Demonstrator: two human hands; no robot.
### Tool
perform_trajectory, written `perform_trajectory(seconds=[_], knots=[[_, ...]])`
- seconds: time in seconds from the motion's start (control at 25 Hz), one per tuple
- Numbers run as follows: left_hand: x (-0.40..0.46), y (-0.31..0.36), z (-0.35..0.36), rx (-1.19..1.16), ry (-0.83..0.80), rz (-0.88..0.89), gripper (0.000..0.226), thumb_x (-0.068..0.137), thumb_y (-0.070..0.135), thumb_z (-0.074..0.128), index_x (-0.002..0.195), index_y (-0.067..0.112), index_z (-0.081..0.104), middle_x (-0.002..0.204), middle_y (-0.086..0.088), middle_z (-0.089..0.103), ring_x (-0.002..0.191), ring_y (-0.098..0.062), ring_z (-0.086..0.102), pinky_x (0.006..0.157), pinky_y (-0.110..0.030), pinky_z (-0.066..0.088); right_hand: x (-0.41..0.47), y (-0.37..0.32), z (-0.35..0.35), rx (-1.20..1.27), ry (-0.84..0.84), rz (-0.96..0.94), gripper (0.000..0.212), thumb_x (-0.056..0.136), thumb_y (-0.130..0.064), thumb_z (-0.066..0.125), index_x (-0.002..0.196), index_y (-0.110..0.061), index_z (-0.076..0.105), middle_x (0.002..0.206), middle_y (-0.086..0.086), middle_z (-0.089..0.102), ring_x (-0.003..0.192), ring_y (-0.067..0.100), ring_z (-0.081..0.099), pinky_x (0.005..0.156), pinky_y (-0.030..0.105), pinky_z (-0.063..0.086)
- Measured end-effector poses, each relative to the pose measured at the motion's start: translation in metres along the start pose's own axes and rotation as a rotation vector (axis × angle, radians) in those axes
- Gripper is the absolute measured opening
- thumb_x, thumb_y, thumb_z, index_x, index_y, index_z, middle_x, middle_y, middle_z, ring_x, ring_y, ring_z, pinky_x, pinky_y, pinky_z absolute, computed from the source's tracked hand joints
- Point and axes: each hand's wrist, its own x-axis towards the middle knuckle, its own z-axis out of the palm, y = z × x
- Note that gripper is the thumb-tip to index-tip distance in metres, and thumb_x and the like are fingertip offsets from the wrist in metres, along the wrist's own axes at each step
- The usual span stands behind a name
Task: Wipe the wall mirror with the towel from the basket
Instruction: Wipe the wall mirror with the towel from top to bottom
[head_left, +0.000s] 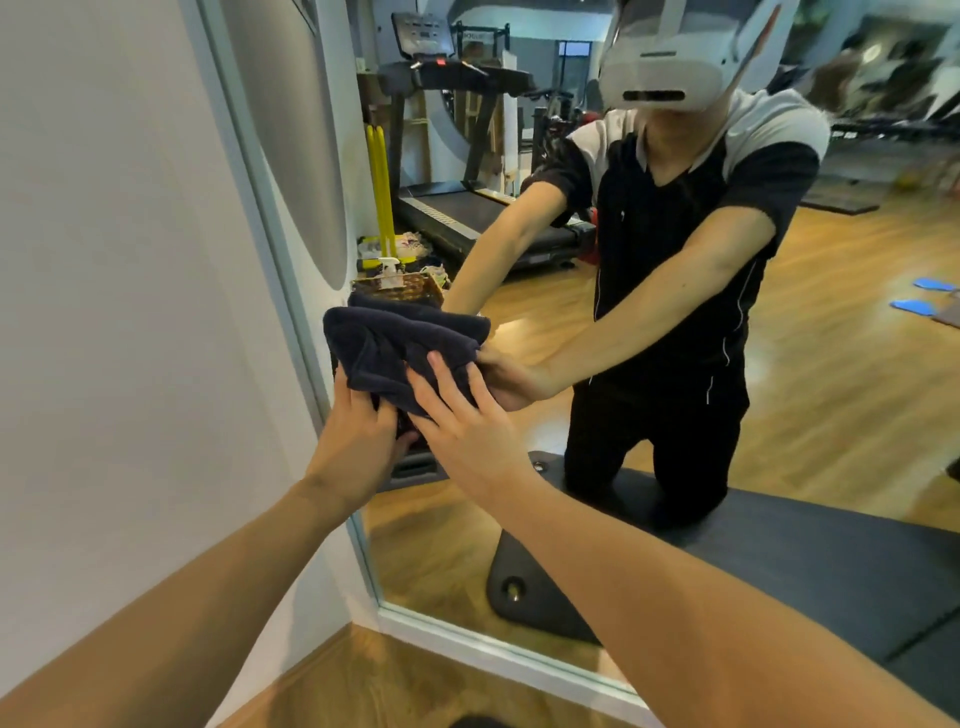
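Note:
A dark navy towel (395, 348) is bunched against the wall mirror (519, 519) near its left frame. My left hand (358, 431) grips the towel's lower left part, fingers curled into the cloth. My right hand (457, 421) presses flat on the towel's lower right with straight, spread fingers. The mirror shows my kneeling reflection with both arms stretched to the towel. A woven basket (400, 288) with a spray bottle appears only as a reflection, just above the towel.
A white wall (130, 312) stands left of the mirror's pale frame (260, 218). The wood floor (395, 686) lies below. Reflected are a treadmill (467, 208), a dark exercise mat (779, 561) under my knees, and yellow poles (379, 192).

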Motion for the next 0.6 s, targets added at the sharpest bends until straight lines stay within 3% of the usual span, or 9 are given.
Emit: perform_trajectory(seconds=[0.16, 0.28, 0.4, 0.44, 0.52, 0.6], knots=[[-0.002, 0.059, -0.002, 0.026, 0.016, 0.013, 0.090, 0.086, 0.043, 0.073, 0.151, -0.002, 0.030, 0.137, -0.034, 0.051, 0.126, -0.056, 0.050, 0.107, -0.060, 0.048, -0.038, 0.048, -0.025, -0.051, -0.072, -0.085, 0.053, 0.101, -0.028, 0.051, 0.152, -0.017, 0.045, 0.160, 0.011, 0.040, 0.150, 0.038, 0.032, 0.120, 0.054, 0.033], [0.001, 0.106, -0.003, -0.085, 0.066, 0.044, 0.088, 0.087, 0.037, 0.069, 0.152, -0.005, 0.028, 0.141, -0.036, 0.044, 0.130, -0.061, 0.044, 0.107, -0.067, 0.044, -0.071, 0.087, -0.048, -0.131, -0.131, -0.129, 0.057, 0.098, -0.022, 0.032, 0.154, -0.019, 0.040, 0.162, 0.010, 0.038, 0.151, 0.037, 0.031, 0.120, 0.054, 0.031], [0.010, 0.163, -0.007, -0.072, 0.021, 0.126, 0.082, 0.087, 0.034, 0.071, 0.148, -0.009, 0.038, 0.143, -0.038, 0.046, 0.138, -0.056, 0.031, 0.112, -0.074, 0.031, -0.114, 0.126, -0.072, -0.177, -0.165, -0.114, 0.058, 0.093, -0.032, 0.053, 0.150, -0.024, 0.048, 0.160, 0.007, 0.043, 0.150, 0.035, 0.034, 0.120, 0.053, 0.027], [0.012, 0.185, -0.014, -0.075, -0.031, 0.162, 0.087, 0.090, 0.040, 0.069, 0.154, -0.006, 0.031, 0.151, -0.038, 0.038, 0.144, -0.057, 0.023, 0.116, -0.072, 0.025, -0.131, 0.140, -0.081, -0.190, -0.169, -0.096, 0.059, 0.089, -0.034, 0.061, 0.147, -0.025, 0.052, 0.158, 0.007, 0.045, 0.149, 0.035, 0.036, 0.120, 0.053, 0.026], [0.017, 0.232, -0.027, -0.060, -0.059, 0.152, 0.095, 0.095, 0.047, 0.061, 0.160, 0.002, 0.008, 0.162, -0.033, 0.004, 0.151, -0.055, -0.003, 0.123, -0.066, 0.007, -0.168, 0.172, -0.097, -0.204, -0.191, -0.082, 0.060, 0.083, -0.032, 0.070, 0.142, -0.025, 0.058, 0.155, 0.008, 0.048, 0.147, 0.036, 0.039, 0.119, 0.054, 0.025], [0.019, 0.278, -0.028, -0.012, -0.053, 0.158, 0.099, 0.102, 0.043, 0.050, 0.147, 0.003, -0.028, 0.152, -0.030, -0.029, 0.141, -0.050, -0.032, 0.120, -0.062, -0.012, -0.203, 0.205, -0.105, -0.220, -0.202, -0.091, 0.056, 0.081, -0.032, 0.075, 0.135, -0.025, 0.065, 0.152, 0.009, 0.053, 0.144, 0.038, 0.043, 0.117, 0.056, 0.028]])
